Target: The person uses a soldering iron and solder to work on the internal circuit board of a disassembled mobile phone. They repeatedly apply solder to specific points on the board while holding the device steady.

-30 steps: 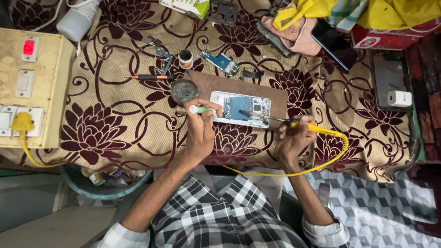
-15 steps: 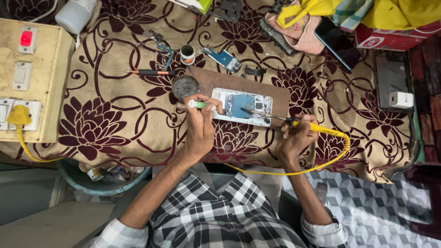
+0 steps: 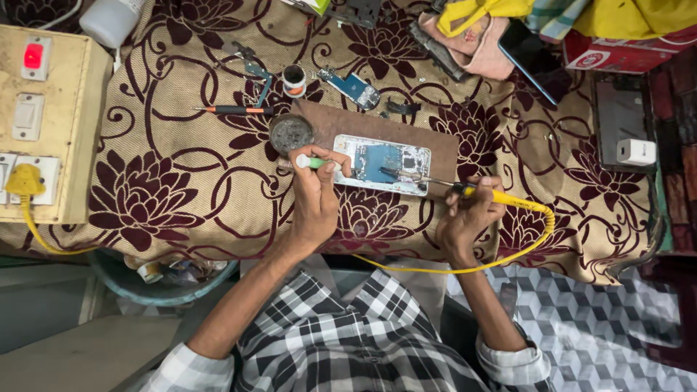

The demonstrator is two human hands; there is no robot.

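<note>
An opened phone [image 3: 385, 164] with its blue circuit board exposed lies on a brown mat [image 3: 435, 141] on the flowered tablecloth. My left hand [image 3: 316, 192] grips a small green-and-white tool [image 3: 312, 162] at the phone's left edge. My right hand [image 3: 468, 218] holds a yellow-handled soldering iron [image 3: 501, 196], its tip resting on the phone's board. The iron's yellow cable [image 3: 465, 267] loops under my right wrist toward my lap.
A round tin [image 3: 290, 133] sits just left of the phone. A red-and-black screwdriver [image 3: 236, 110], tweezers [image 3: 255, 72], a small circuit board [image 3: 356, 87] and a little jar [image 3: 294, 78] lie behind it. A switch box [image 3: 43, 123] stands at left; a white charger [image 3: 637, 151] at right.
Both hands stay at the phone with their tools; the view has shifted slightly, and the hands show little movement.
</note>
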